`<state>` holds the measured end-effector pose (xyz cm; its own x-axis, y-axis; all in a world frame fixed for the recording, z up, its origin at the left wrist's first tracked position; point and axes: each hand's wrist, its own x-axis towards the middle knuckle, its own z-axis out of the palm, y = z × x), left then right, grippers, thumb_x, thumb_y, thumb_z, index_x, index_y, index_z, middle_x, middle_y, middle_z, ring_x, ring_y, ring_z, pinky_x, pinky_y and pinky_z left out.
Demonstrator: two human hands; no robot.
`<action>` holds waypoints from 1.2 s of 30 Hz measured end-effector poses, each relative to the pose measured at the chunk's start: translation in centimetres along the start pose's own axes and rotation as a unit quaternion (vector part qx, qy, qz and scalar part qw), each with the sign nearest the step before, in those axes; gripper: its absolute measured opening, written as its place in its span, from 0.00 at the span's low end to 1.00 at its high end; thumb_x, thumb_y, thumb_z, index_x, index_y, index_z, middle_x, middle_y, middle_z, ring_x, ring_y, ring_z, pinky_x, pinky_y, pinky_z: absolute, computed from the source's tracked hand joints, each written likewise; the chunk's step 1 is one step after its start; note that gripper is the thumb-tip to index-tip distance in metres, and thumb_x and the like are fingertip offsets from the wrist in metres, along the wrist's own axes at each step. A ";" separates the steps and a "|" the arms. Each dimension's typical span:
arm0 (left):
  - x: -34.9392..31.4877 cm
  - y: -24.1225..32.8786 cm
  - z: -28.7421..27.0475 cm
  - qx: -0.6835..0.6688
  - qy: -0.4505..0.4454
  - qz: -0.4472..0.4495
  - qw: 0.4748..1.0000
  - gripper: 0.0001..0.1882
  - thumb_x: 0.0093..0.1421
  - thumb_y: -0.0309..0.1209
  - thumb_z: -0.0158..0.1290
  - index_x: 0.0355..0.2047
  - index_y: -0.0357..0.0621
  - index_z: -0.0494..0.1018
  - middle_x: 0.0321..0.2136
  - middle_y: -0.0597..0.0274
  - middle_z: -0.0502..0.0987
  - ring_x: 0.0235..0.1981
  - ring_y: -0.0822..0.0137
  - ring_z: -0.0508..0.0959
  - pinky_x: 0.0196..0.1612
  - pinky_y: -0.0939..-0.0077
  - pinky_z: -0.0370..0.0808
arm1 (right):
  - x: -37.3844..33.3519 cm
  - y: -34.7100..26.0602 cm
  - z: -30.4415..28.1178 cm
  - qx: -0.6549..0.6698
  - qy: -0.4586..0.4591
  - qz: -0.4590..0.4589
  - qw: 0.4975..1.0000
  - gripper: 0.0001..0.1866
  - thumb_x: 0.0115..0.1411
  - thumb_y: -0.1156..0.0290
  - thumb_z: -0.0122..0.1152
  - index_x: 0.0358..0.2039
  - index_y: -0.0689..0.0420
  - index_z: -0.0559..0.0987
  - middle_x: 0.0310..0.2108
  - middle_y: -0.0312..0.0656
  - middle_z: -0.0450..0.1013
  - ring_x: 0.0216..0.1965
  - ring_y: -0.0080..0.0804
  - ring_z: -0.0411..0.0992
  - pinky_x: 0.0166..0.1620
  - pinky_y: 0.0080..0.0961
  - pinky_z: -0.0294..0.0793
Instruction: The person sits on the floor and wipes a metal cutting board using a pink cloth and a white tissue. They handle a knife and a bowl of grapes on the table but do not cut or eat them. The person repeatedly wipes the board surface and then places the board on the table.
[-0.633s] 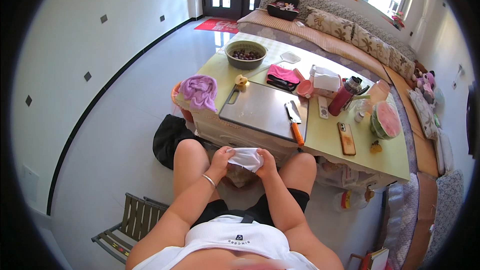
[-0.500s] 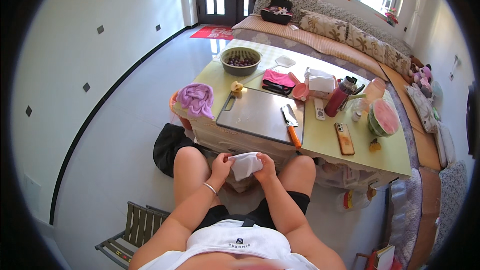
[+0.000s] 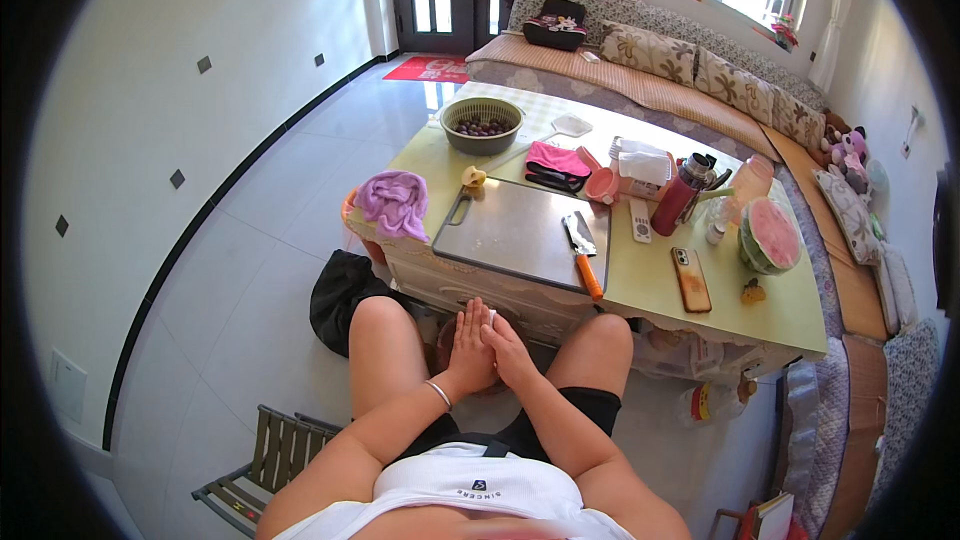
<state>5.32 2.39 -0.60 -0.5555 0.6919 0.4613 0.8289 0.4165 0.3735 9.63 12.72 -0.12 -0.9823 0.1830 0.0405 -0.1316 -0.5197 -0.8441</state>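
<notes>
My left hand (image 3: 467,352) and my right hand (image 3: 512,350) are pressed together over the gap between my knees. The left fingers are straight and close together; the right fingers fold over against them. A crumpled white paper tissue (image 3: 491,318) is squeezed between the hands, and only a small bit of it shows at the top. Just beyond, a steel cutting board (image 3: 510,230) with a dark rim lies at the table's near edge. On its right side rests a knife (image 3: 587,272) with an orange handle, which overhangs the edge.
The table (image 3: 640,270) also carries a basket (image 3: 483,138) of dark round fruit, a purple towel (image 3: 393,203), a tissue box (image 3: 644,172), a red flask (image 3: 680,198), a phone (image 3: 690,279) and a cut watermelon (image 3: 768,237). A black bag (image 3: 342,295) sits by my left knee.
The tissue was stretched between both hands' fingertips; now it is bunched between them. The two hands have come together, palm to palm.
</notes>
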 end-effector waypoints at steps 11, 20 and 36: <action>-0.3 1.4 -0.5 0.026 -0.140 0.121 0.982 0.53 0.45 0.44 0.58 0.65 0.23 0.48 0.66 0.31 0.48 0.70 0.42 0.48 0.71 0.55 0.39 | 0.8 2.6 -3.2 0.137 0.192 0.121 0.964 0.10 0.66 0.68 0.55 0.42 0.60 0.75 0.41 0.40 0.74 0.43 0.33 0.73 0.47 0.32 0.74; 1.6 0.8 -2.8 -0.807 -0.124 -0.067 0.573 0.40 0.57 0.29 0.55 0.68 0.37 0.52 0.68 0.54 0.54 0.70 0.62 0.54 0.70 0.68 0.49 | 1.1 -2.6 -3.9 0.279 -0.043 0.068 0.957 0.31 0.67 0.48 0.48 0.55 0.64 0.71 0.55 0.54 0.70 0.56 0.44 0.70 0.61 0.39 0.65; -0.4 3.0 0.4 -0.445 -0.096 -0.021 0.890 0.47 0.64 0.43 0.53 0.69 0.31 0.37 0.69 0.38 0.45 0.70 0.50 0.47 0.69 0.66 0.46 | 0.6 -1.4 -2.0 0.242 0.175 0.154 0.942 0.22 0.59 0.43 0.61 0.25 0.48 0.73 0.20 0.37 0.71 0.23 0.33 0.73 0.27 0.32 0.75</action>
<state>8.09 3.60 0.06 -0.4925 0.8107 0.3166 0.3782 -0.1282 0.9168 9.53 15.24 -0.01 -0.8913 0.1812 -0.4156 0.0230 -0.8974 -0.4405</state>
